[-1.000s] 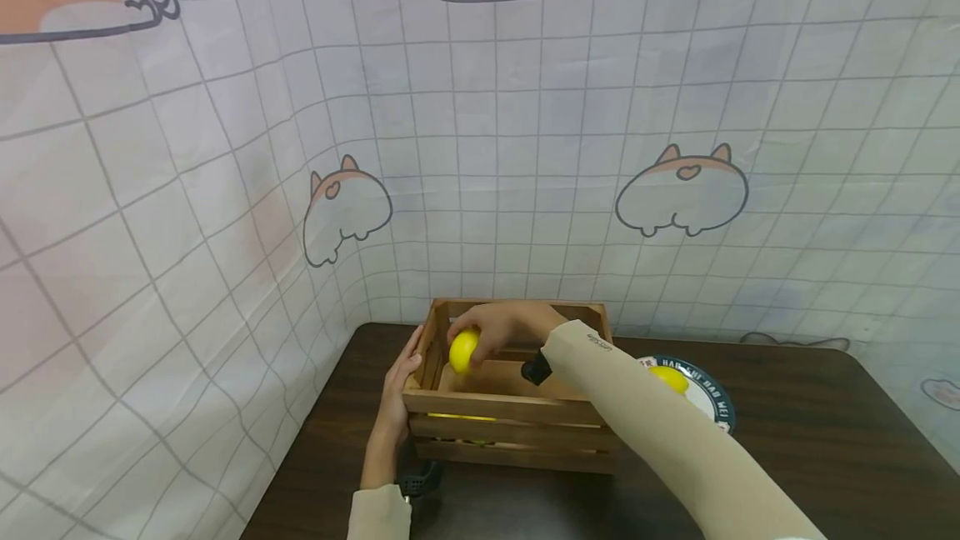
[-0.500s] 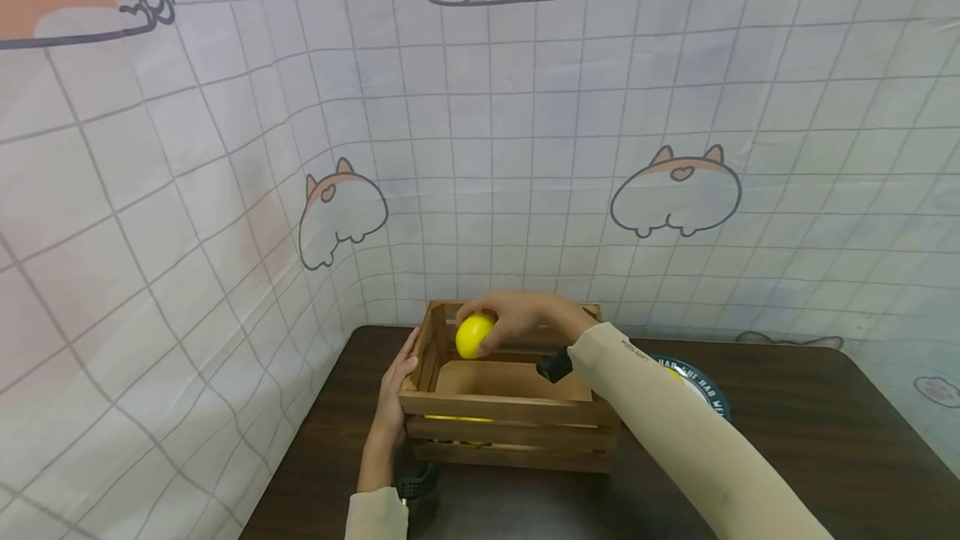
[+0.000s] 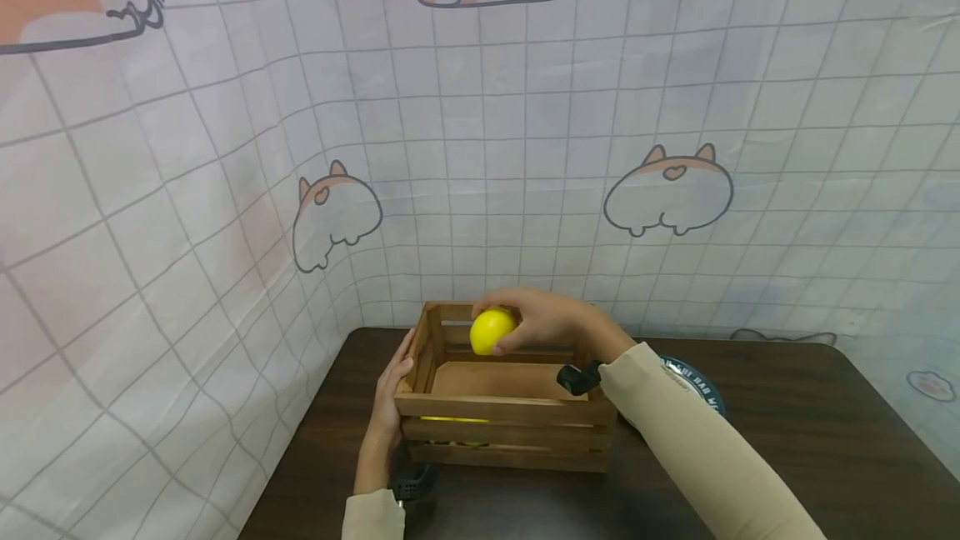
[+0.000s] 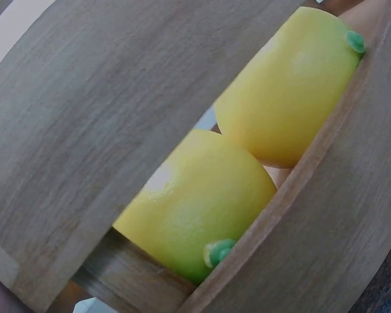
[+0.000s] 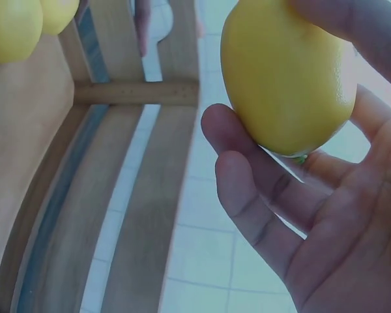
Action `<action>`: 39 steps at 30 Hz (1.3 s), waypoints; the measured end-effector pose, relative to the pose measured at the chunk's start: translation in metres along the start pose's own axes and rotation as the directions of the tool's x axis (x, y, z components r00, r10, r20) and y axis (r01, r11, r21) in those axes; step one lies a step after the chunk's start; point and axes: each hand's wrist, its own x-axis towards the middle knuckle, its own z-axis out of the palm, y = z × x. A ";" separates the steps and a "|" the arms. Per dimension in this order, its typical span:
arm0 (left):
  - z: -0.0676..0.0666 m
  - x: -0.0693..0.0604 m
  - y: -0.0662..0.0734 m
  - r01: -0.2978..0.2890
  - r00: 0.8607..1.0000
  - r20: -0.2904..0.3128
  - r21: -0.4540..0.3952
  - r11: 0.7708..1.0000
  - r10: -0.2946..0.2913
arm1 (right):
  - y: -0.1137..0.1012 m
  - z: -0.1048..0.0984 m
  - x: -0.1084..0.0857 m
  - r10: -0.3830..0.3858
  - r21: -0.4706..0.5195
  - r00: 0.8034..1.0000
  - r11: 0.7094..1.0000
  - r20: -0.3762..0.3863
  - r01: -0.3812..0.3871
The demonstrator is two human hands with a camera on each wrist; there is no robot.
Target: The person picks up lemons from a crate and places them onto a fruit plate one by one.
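Note:
My right hand (image 3: 551, 323) grips a yellow lemon (image 3: 491, 332) above the back part of a slatted wooden crate (image 3: 510, 437). In the right wrist view, curled fingers and thumb hold that lemon, its green stem end pointing down. Against the crate's left end rests my left hand (image 3: 390, 398), its fingers lying fairly straight along the outside. Through the front slats, the left wrist view shows two more lemons (image 4: 199, 202) inside the crate, touching each other. The right wrist view also catches lemons (image 5: 12, 29) on the crate floor.
A round plate with a dark lettered rim (image 3: 708, 394) stands right of the crate, partly covered by the right sleeve (image 3: 697, 432). Everything stands on a dark wooden table (image 3: 780, 432). A cloth with a grid and dog drawings (image 3: 517, 140) hangs behind and at the left.
My right hand has moved right and slightly up with the lemon, away from the crate's left end. The sleeve now hides the lemon seen earlier on the plate. My left hand stays on the crate.

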 end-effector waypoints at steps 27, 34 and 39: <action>-0.002 0.000 -0.001 -0.018 1.000 0.002 0.015 1.000 0.018 | 0.028 0.024 -0.079 -0.032 0.066 0.950 0.996 -0.310 0.055; -0.002 0.000 -0.001 -0.007 1.000 0.004 0.019 1.000 0.007 | 0.040 0.037 -0.100 0.007 0.079 0.896 0.996 -0.443 0.031; -0.001 -0.001 -0.001 -0.004 1.000 0.003 0.019 1.000 0.004 | 0.046 0.043 -0.116 0.012 0.071 0.847 0.997 -0.531 0.030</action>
